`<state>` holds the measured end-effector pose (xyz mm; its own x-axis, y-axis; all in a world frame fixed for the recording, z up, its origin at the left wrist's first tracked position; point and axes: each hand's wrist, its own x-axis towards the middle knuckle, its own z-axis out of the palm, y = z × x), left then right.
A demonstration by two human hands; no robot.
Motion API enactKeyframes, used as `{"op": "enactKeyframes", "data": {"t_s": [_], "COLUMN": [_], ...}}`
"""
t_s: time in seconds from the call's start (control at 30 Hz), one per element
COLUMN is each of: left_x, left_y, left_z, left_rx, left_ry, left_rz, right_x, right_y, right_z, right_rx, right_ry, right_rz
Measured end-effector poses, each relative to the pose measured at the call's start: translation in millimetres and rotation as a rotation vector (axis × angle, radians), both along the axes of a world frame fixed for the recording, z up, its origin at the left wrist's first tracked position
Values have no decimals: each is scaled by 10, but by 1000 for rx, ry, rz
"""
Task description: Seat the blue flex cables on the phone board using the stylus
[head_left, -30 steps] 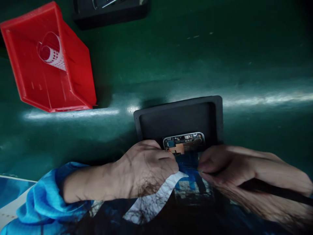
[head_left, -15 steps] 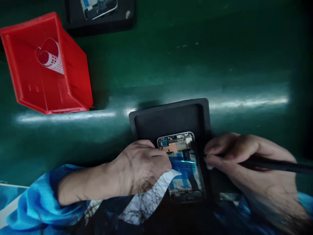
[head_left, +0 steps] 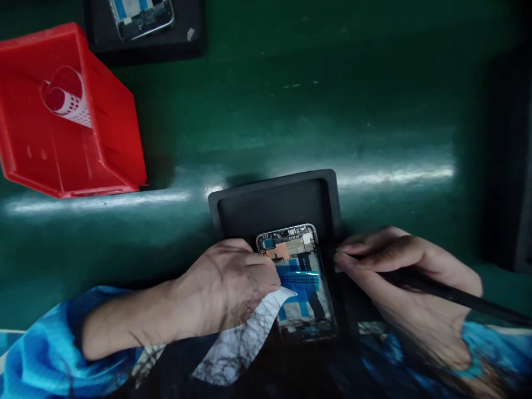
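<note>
Green mat (head_left: 374, 83) | left hand (head_left: 220, 288) stays on phone (head_left: 301, 244) | right hand (head_left: 399, 266) holds pen (head_left: 453, 293)

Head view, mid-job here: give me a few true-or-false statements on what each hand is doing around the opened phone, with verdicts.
1. The right hand holds a slim black pen-like tool. True.
2. An opened smartphone lies in a black rectangular tray. True.
3. The left hand grips a red plastic bin. False: it lies over the phone's edge, and the bin stands apart at the upper left.
4. A curled white dotted strip lies on the green bench. False: it lies inside the bin.
5. A second phone sits in another black tray. True.
</note>
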<state>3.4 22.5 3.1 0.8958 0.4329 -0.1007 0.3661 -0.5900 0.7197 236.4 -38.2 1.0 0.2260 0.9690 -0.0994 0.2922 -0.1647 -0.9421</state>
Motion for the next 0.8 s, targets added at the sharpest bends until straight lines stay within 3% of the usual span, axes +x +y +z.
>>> {"op": "enactKeyframes", "data": {"t_s": [0.17, 0.4, 0.7, 0.8], "left_x": [-14, -1, 7, 13], "left_y": [-7, -13, -2, -4], "left_z": [-15, -25, 8, 16], "left_rx": [-93, -88, -94, -93], "left_ry": [-69, -66, -81, -60], "left_rz": [62, 67, 74, 69], "right_x": [38, -9, 88, 87], "right_y": [-32, 6, -62, -75], "right_z": [-25, 27, 1, -18], "right_rx": [-5, 3, 174, 198], "right_ry": [-11, -74, -225, -248], "right_rz": [22, 56, 293, 276]}}
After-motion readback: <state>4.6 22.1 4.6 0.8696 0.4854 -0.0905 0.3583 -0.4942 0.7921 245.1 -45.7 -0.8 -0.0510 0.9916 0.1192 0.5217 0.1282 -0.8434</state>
